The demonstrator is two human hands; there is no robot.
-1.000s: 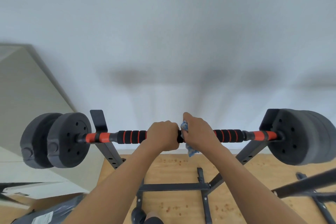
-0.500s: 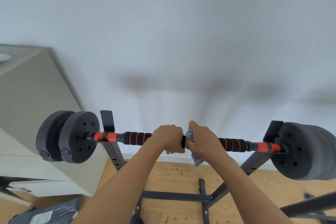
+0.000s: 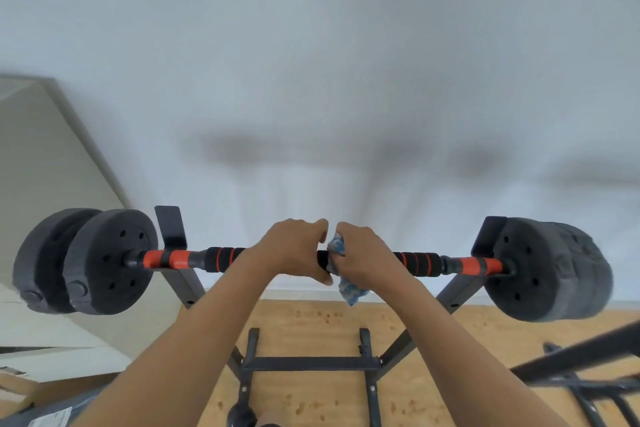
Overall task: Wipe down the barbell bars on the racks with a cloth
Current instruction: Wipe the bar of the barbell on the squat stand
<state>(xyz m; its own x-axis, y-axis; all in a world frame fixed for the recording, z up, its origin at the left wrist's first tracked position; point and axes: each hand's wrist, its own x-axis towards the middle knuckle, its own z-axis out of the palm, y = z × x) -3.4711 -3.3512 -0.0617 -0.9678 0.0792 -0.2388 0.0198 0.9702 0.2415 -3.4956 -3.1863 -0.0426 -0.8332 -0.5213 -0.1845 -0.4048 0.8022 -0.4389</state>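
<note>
A barbell bar (image 3: 221, 257) with black and orange foam grips lies across a dark metal rack (image 3: 180, 274), with black weight plates (image 3: 107, 262) at its left end and more at its right end (image 3: 540, 269). My left hand (image 3: 294, 248) grips the middle of the bar. Right beside it, my right hand (image 3: 367, 255) holds a blue and white cloth (image 3: 349, 289) wrapped against the bar; part of the cloth hangs below. The two hands nearly touch.
A white wall stands right behind the bar. The rack's base crossbar (image 3: 311, 363) sits on the wooden floor below. Another dark frame (image 3: 581, 362) juts in at lower right. A grey bag (image 3: 52, 418) lies at lower left.
The view has shifted a little while both hands stay together on the bar's middle. The cloth's hanging tail has swung slightly under my right hand.
</note>
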